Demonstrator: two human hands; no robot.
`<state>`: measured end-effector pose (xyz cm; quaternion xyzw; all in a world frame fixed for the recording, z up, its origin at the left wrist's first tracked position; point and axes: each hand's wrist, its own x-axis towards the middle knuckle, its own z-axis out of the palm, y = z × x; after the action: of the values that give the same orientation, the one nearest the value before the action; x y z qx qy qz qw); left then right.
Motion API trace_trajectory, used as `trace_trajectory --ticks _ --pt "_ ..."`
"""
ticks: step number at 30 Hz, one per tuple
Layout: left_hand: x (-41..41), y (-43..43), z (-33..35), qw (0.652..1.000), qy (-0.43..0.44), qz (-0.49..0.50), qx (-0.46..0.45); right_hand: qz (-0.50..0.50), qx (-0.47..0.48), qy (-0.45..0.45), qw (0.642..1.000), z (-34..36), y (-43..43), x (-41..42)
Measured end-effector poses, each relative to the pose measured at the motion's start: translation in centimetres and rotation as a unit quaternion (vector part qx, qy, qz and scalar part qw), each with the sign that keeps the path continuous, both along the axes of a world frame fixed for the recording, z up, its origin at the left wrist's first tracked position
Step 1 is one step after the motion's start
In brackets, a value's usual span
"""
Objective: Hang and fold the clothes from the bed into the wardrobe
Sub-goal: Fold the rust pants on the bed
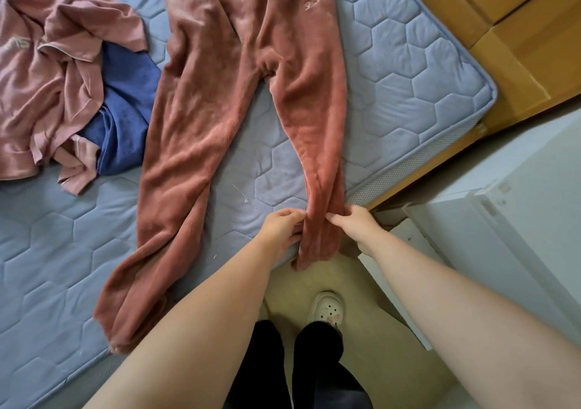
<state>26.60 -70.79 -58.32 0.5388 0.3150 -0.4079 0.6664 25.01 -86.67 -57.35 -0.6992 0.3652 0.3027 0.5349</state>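
Note:
Rust-red fleece trousers (pixel 220 94) lie spread lengthwise on the blue quilted mattress (pixel 408 72), waist at the far end, legs toward me. The right trouser leg hangs over the mattress's near edge. My left hand (pixel 281 226) pinches that leg's left side near the hem, and my right hand (pixel 356 224) pinches its right side. The left trouser leg lies flat, with its hem near the mattress edge at the lower left.
A crumpled pink garment (pixel 47 72) lies on a blue cloth (pixel 125 106) at the left of the bed. A wooden bed frame and cabinet (pixel 518 31) stand at the right, with white furniture (pixel 503 220) below. My feet stand on the beige floor (pixel 361 361).

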Motion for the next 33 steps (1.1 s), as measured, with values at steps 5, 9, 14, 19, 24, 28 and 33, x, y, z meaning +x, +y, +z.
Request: trace_trajectory --ticks 5,9,14,19,24,28,33 --pt "0.0 0.6 0.1 0.998 -0.027 -0.049 -0.005 0.035 -0.041 -0.030 0.998 0.3 -0.2 0.9" --pt "-0.2 0.3 1.1 0.998 -0.053 -0.016 -0.026 0.037 -0.054 -0.081 0.995 2.8 -1.3 1.1" --pt "0.2 2.0 0.7 0.991 -0.002 0.136 0.010 -0.148 -0.096 -0.125 0.976 4.5 -3.6 0.5" --pt "-0.9 3.4 0.0 0.992 0.047 0.039 0.108 0.075 -0.084 -0.021 0.993 0.6 -1.8 -1.8" --pt "-1.2 4.2 0.9 0.997 0.063 -0.045 -0.032 0.188 -0.033 -0.010 0.982 -2.0 1.7 -1.9" --pt "-1.4 5.0 1.3 0.989 0.084 0.048 -0.112 0.097 -0.148 -0.121 0.977 0.0 1.6 -3.0" --pt "-2.5 4.3 1.2 0.982 0.044 -0.151 0.107 0.338 -0.073 0.186 0.920 -0.3 -3.1 -7.0"
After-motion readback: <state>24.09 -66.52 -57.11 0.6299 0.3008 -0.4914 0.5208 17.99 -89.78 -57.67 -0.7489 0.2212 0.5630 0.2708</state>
